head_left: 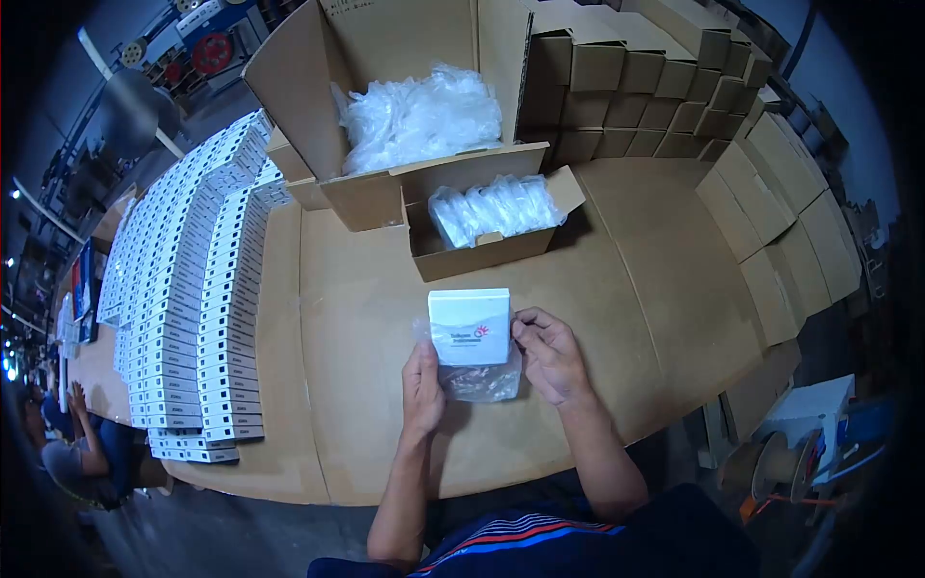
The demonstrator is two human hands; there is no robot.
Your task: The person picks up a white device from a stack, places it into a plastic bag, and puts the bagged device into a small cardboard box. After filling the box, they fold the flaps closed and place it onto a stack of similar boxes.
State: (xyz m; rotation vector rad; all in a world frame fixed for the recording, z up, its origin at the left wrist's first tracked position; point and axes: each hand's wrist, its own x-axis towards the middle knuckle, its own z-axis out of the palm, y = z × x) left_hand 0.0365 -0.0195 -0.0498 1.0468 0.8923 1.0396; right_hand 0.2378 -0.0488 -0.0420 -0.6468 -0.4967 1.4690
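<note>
A flat white box [469, 323] with a small pink logo and printed text is in front of me, its lower part inside a clear plastic bag [482, 382]. The thumb and fingers of my left hand [422, 390] grip the bag along its left side. At the right edge, my right hand [551, 358] pinches the bag beside the box's upper corner. Just beyond stands a small open carton [487, 256] holding a row of bagged white items [496, 210].
A large open carton [289, 96] full of clear plastic bags [424, 116] stands behind. Stacks of white boxes [183, 318] fill the table's left side. Brown cartons [626, 87] are piled at the back and right. Another person [87, 448] sits far left.
</note>
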